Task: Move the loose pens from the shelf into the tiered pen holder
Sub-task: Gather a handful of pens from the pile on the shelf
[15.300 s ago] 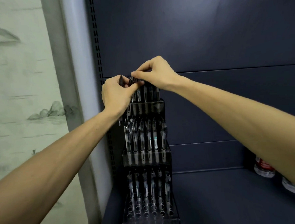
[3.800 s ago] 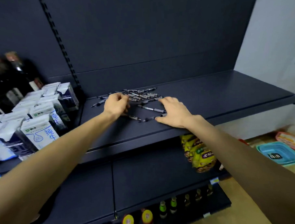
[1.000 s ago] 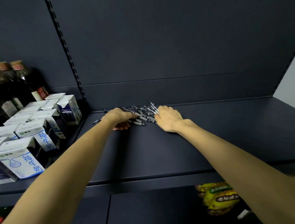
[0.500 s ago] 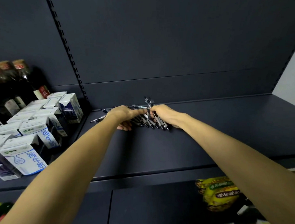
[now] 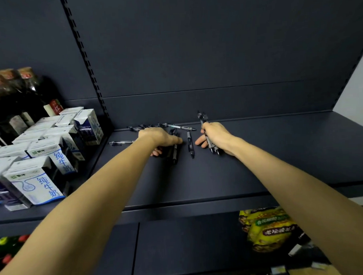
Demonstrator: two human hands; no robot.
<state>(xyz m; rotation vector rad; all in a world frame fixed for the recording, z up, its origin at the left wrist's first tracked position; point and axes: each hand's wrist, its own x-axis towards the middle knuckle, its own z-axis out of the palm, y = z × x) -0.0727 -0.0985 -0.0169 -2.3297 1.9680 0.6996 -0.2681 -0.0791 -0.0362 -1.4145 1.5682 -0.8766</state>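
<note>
my right hand (image 5: 215,136) has its grip closed round a bundle of pens (image 5: 207,134), a few barrels at once, tips poking out below my palm near the shelf (image 5: 261,165) and caps sticking up past my fingers toward the back wall. my left hand (image 5: 161,139) lies over another clump of pens (image 5: 174,150), fingers curled down on them, but i can't tell if that grip has closed round them or is just pressing them to the shelf. one single pen (image 5: 190,144) lies loose btwn my two hands, another pen (image 5: 181,127) sits crosswise just behind it, more lie along the back edge behind my left hand, and a stray pen (image 5: 119,142) is off to the left near the milk cartons (image 5: 42,164). the tiered holder isn't in view, so everything has to be carried. risks imo: right bundle is uneven, held mid-barrel, so one could slide out of the fist on the way and drop past the shelf lip to the floor. if i lift the left clump w/ a loose pinch, round barrels roll and scatter, maybe off the front edge. sweeping left for the stray pen could knock a carton. also easy to leave the ones at the back wall, dark on dark. too many pens per fist = fumbling at the holder's slots.
</note>
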